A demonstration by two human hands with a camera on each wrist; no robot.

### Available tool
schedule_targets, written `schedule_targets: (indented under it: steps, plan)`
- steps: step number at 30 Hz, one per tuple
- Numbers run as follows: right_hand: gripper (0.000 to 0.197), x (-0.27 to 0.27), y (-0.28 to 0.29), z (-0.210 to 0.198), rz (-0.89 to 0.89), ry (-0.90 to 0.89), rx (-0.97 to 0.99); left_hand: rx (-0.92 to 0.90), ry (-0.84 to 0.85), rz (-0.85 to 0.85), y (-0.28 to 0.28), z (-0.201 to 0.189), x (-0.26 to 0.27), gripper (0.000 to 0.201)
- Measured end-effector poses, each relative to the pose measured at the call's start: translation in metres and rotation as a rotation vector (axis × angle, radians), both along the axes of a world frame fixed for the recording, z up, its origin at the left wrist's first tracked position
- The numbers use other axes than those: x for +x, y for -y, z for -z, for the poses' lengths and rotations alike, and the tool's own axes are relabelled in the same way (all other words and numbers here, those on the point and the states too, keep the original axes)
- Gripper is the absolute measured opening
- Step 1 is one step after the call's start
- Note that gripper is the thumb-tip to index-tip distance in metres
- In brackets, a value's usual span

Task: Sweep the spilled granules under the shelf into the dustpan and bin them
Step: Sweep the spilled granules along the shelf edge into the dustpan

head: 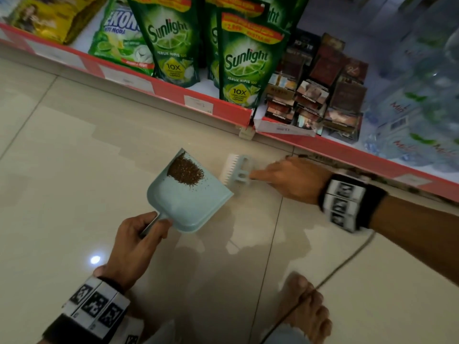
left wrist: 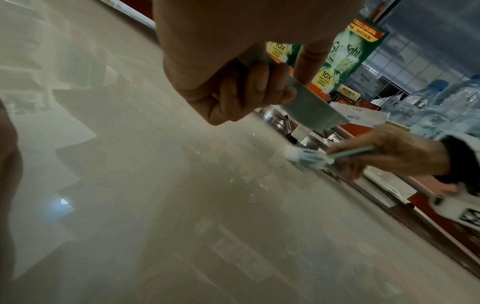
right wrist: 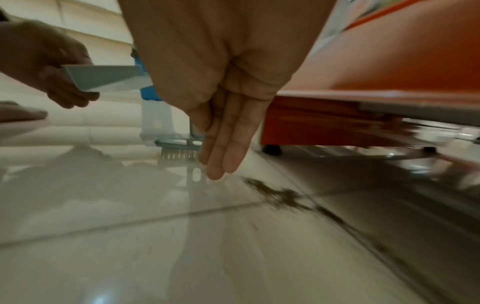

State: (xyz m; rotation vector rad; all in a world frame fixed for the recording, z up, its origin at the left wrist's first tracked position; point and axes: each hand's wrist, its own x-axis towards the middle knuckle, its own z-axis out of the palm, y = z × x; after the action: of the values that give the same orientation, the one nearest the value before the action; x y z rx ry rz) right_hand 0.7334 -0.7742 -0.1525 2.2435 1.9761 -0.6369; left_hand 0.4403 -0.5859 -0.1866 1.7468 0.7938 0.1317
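Fingers [head: 159, 225] of left hand [head: 134, 247] clamped on pale-blue dustpan [head: 188, 194] handle — brown granules [head: 186, 170] heaped inside.

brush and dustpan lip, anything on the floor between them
In the head view the brush sits right beside the dustpan lip; only a narrow strip of bare tile shows between them. The granules are in the pan.

Brush [head: 237, 170] handle hidden inside right hand [head: 293, 180], granules [right wrist: 280, 195] under shelf [right wrist: 363, 86] motion-blurred, dustpan [left wrist: 311, 111] interior unseen from wrist views.
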Motion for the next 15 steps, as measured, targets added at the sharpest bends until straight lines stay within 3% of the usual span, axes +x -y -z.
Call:
schedule_targets:
  steps: [4, 8, 12, 15]
  plan:
    - [0.049, 0.018, 0.049, -0.022, 0.112, 0.009, 0.106, 0.007, -0.035, 0.027, -0.002, 0.001, -0.005, 0.042]
    - [0.046, 0.011, 0.027, -0.021, 0.122, -0.112, 0.237, 0.010, -0.044, 0.071, -0.002, -0.001, -0.004, 0.042]
    - [0.043, -0.001, -0.001, -0.011, 0.080, -0.075, 0.090, 0.032, -0.063, 0.121, 0.002, -0.003, 0.000, 0.043]
    - [0.045, -0.001, 0.017, -0.011, 0.031, -0.003, 0.000, 0.050, -0.085, 0.145, 0.003, -0.003, 0.004, 0.043]
